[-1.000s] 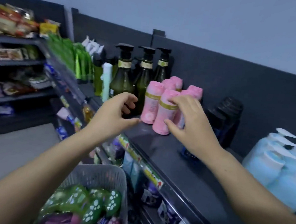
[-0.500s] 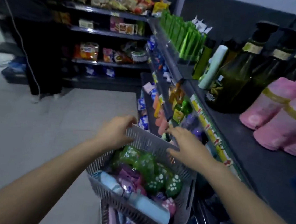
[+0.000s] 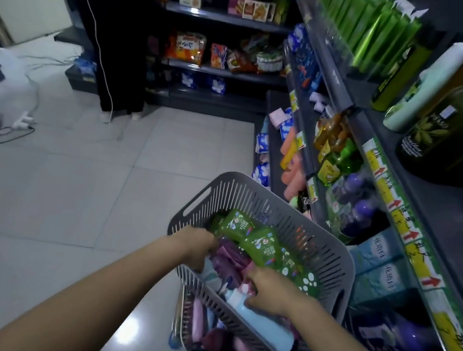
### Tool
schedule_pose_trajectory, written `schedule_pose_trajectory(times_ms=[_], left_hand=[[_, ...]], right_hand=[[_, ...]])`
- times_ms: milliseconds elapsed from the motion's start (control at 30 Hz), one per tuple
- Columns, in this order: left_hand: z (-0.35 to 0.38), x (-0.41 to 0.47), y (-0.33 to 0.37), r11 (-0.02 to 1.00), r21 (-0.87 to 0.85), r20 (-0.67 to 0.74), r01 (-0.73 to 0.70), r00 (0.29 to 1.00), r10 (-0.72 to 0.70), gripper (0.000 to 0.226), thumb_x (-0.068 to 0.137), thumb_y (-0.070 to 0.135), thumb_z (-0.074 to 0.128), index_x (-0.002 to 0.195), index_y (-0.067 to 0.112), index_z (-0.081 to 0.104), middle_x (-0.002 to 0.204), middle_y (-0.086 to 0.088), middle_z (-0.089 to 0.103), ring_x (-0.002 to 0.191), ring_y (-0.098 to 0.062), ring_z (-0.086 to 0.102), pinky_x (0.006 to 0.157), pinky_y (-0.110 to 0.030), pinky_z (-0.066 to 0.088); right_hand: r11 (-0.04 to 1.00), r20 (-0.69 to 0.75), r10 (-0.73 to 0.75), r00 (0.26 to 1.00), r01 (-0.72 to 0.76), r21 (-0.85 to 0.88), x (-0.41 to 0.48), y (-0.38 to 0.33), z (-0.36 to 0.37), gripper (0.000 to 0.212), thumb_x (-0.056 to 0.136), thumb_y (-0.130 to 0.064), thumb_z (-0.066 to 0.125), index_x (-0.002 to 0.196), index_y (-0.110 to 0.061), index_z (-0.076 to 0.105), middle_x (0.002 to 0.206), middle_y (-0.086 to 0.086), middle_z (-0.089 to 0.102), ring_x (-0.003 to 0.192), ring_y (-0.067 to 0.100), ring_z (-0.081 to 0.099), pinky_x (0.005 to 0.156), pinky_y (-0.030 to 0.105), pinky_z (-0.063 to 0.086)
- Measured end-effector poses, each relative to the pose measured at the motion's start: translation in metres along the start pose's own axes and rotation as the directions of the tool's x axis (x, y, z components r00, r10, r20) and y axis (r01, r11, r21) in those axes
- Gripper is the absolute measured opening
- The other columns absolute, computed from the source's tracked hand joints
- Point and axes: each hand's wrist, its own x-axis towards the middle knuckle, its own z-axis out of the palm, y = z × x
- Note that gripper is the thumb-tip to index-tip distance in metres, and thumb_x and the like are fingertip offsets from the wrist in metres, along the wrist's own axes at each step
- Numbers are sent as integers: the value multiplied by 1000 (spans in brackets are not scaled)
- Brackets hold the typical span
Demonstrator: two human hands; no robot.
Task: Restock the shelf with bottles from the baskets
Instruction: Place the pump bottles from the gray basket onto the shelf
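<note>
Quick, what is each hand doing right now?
Left hand: reaching among the purple packs in the grey basket; grip cannot be told.
Right hand: fingers curled over the light blue bottle.

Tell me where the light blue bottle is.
Head view, lower centre: the light blue bottle lies in the grey basket, under the right hand.

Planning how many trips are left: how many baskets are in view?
2. The upper basket sits stacked on a lower basket, which shows only beneath the upper one's near edge. Both hold bottles. More baskets may be hidden below.
</note>
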Motion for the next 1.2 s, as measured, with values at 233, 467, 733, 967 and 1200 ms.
schedule_pose_trajectory(times_ms=[233, 467, 733, 967, 1200], left_hand=[[17, 26, 4, 996, 4, 150, -91, 985, 90, 39, 85, 18, 63, 123, 21, 59, 120, -5, 61, 110, -26, 56, 90, -35, 47], [26, 49, 15, 952, 202, 344, -228, 927, 149, 43, 85, 4, 58, 126, 18, 56, 119, -6, 62, 104, -27, 60, 84, -34, 50], [11, 67, -3, 987, -47, 295, -151, 942, 158, 57, 77, 17, 69, 131, 24, 51, 126, -2, 58, 112, -23, 54, 92, -35, 46], [17, 81, -15, 939, -341, 76, -33, 995, 63, 42, 72, 18, 70, 113, 15, 63, 110, -7, 66, 100, -24, 60, 87, -32, 49], [21, 80, -14, 959, -283, -11, -16, 1000, 14, 43, 70, 40, 69, 110, 24, 66, 104, -2, 68, 97, -24, 62, 84, -34, 51]], right_hand=[[997, 55, 35, 998, -39, 72, 17, -5, 25, 40, 84, -32, 62, 114, -7, 56, 115, 12, 60, 96, 28, 56, 77, 32, 44], [995, 40, 94, 995, -95, 35, 29, -15, 34, 43, 83, -38, 61, 116, -10, 58, 115, 11, 59, 106, 31, 58, 85, 34, 47], [916, -4, 240, 971, -225, 331, 22, 16, 10, 29, 71, -40, 66, 85, -17, 59, 81, -1, 58, 82, 21, 59, 62, 27, 43], [728, 9, 478, 878, -402, 555, 23, 40, 23, 22, 73, -39, 66, 68, -20, 55, 81, 2, 61, 81, 21, 61, 56, 23, 40], [658, -85, 617, 783, -453, 602, 18, 39, 31, 41, 76, -35, 70, 104, -6, 61, 104, 11, 66, 96, 27, 62, 68, 24, 40]])
